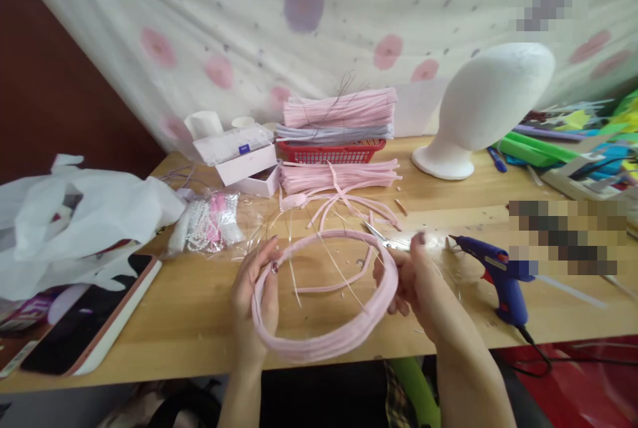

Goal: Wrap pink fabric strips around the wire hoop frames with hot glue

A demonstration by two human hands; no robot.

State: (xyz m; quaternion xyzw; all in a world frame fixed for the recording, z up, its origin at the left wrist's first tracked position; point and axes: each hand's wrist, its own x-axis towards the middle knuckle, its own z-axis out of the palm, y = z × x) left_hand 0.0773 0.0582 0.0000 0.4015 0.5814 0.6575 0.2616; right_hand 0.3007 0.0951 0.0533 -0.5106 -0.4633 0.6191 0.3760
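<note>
A large pink hoop (pixel 319 348), which looks wound from fuzzy pipe cleaners, is held tilted above the table's front edge. My left hand (pixel 248 292) grips its left side, the thumb inside the ring and the fingers along the outside. At the right side, my right hand (pixel 416 282) has its fingers curled against the hoop's outer side, partly hidden by it, with the thumb raised. Thin pale strands cross the opening. Beyond the hoop lie loose pink pipe cleaners (pixel 343 199) and scissors (pixel 377 233) close to my right hand.
A blue glue gun (pixel 503 275) lies at right, its cable over the edge. A white foam head (pixel 491 102) stands behind. Pink bundles (pixel 339 109) top a red basket (pixel 329 151). At left are bagged pearl beads (pixel 209 222), a phone (pixel 94 315) and a white plastic bag (pixel 94 209).
</note>
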